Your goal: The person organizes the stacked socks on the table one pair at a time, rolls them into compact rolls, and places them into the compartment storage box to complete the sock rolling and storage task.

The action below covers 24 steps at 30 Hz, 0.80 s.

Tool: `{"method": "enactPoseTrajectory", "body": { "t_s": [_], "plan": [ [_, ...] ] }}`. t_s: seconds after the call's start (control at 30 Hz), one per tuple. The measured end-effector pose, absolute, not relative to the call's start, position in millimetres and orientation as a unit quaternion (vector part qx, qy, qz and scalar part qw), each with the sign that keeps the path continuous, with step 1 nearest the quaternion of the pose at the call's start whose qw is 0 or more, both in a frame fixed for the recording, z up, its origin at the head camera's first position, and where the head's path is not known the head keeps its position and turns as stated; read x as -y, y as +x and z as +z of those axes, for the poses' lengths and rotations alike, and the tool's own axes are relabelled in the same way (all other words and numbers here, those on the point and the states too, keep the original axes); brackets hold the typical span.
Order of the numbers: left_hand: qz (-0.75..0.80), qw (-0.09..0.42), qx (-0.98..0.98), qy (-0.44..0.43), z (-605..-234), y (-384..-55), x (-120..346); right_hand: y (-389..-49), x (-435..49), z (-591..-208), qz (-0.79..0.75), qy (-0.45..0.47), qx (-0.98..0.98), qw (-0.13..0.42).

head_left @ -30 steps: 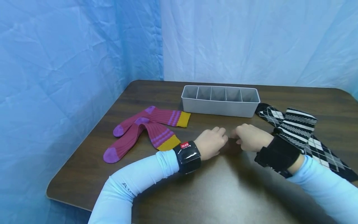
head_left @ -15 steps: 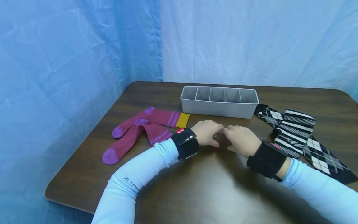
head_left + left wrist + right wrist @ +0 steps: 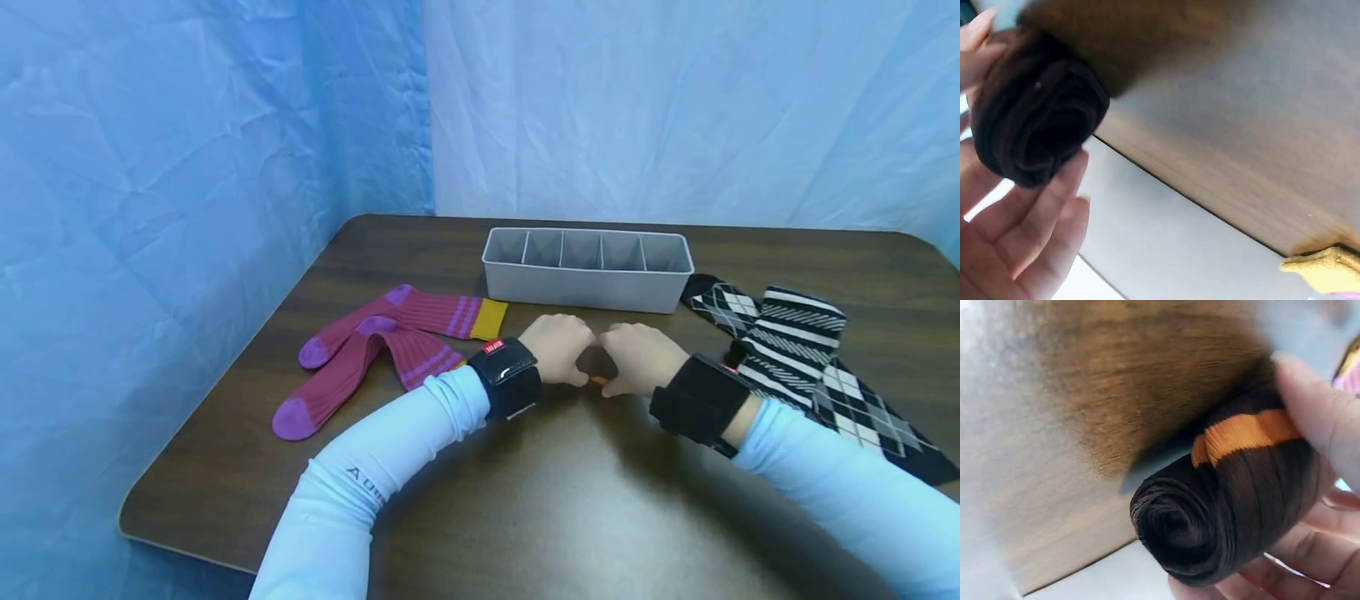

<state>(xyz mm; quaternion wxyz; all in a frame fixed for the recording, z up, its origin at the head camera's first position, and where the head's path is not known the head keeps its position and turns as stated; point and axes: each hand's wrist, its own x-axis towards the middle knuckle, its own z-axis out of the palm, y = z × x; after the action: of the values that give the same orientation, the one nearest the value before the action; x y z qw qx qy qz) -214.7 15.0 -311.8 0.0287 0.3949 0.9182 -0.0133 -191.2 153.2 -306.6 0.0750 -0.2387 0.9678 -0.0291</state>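
Note:
Between my hands is a rolled-up dark brown sock with an orange stripe, its coiled end plain in the right wrist view. My left hand grips one end of the roll, with fingers curled beneath it in the left wrist view. My right hand holds the other end, thumb on top and fingers underneath. From the head view the hands hide most of the roll; only a dark patch and a bit of orange show between the thumbs.
Behind the hands stands a grey bin with several compartments. A pair of maroon socks with purple toes and yellow cuffs lies at left. Black-and-white patterned socks lie at right, partly behind the right wrist. Blue sheeting surrounds the table.
My hands have drawn together and a little farther from me, thumbs now nearly meeting. A bit of orange on the rolled sock has come into view between them. The other socks stay put.

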Motion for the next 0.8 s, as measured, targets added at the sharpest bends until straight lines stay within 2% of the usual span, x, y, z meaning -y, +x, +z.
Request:
{"method": "enactPoseTrajectory", "body": {
  "t_s": [0.1, 0.43, 0.7, 0.8],
  "plan": [
    [-0.021, 0.042, -0.915, 0.4, -310.6, -218.8, -16.1, -194.6, -150.6, -308.5, -0.011, -0.228, -0.971, 0.068],
    [-0.062, 0.012, -0.908, 0.414, -320.2, -226.3, -15.6, -199.4, -148.6, -309.3, -0.028, -0.221, -0.971, 0.09],
    [0.144, 0.108, -0.905, 0.385, -307.8, -240.5, 6.5, -201.3, -168.7, -297.2, -0.158, -0.247, -0.953, 0.073],
    [0.234, 0.107, -0.881, 0.396, -298.4, -251.3, 12.7, -206.0, -180.4, -279.7, -0.205, -0.259, -0.943, 0.043]
  ]
}}
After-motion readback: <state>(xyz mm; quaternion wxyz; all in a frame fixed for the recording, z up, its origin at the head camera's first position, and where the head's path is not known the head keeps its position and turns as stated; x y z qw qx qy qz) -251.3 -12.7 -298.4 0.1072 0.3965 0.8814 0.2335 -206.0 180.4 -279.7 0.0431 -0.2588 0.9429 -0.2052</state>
